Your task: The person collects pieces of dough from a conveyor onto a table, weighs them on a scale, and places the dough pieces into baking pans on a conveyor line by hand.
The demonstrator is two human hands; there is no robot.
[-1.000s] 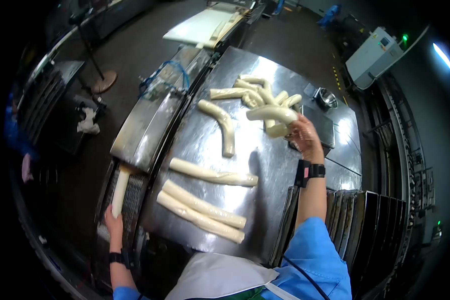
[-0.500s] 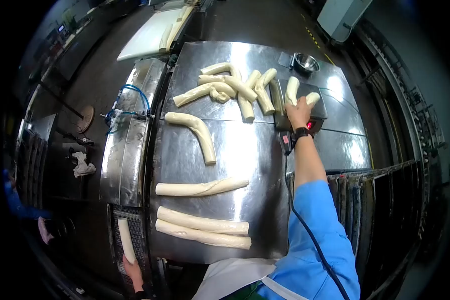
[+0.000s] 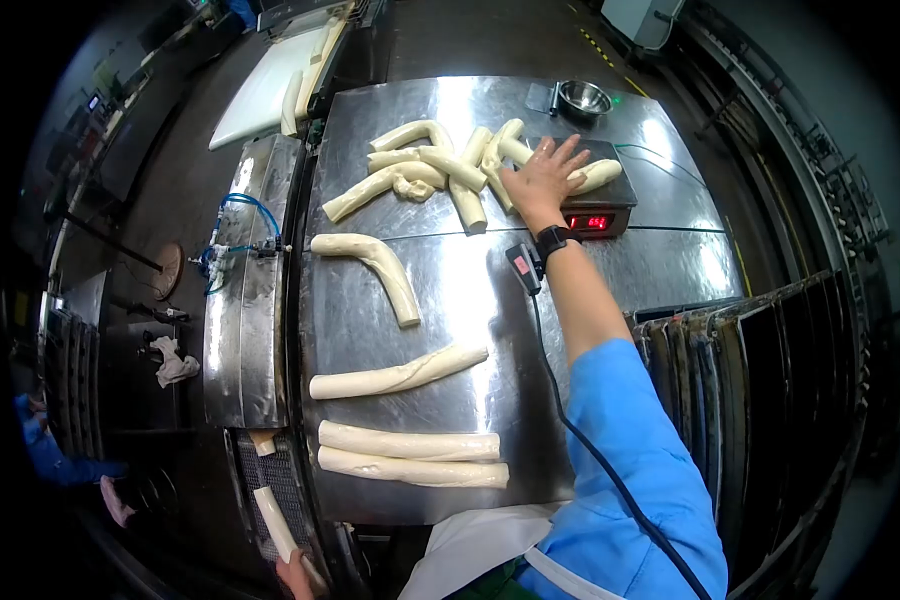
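My right hand (image 3: 544, 182) is spread with the palm down at the left edge of a digital scale (image 3: 618, 195). A dough roll (image 3: 598, 177) lies on the scale plate beside its fingertips. Another dough roll (image 3: 515, 150) shows partly behind the hand, near the tangled dough rolls (image 3: 420, 172). Low on the left, my left hand (image 3: 294, 575) is closed around the near part of a long dough roll (image 3: 273, 520) over the mesh conveyor (image 3: 255, 470). Part of that grip is hidden at the frame's bottom edge.
On the steel table (image 3: 450, 300) lie a bent dough roll (image 3: 390, 270) and several straight dough rolls (image 3: 410, 440). A metal bowl (image 3: 583, 98) stands behind the scale. A black cable (image 3: 560, 400) runs along my right arm. Racked trays (image 3: 710, 370) stand at right.
My right hand has opened and shifted left off the dough on the scale; one dough piece now lies left of the plate. Another dough end appears on the conveyor at the left.
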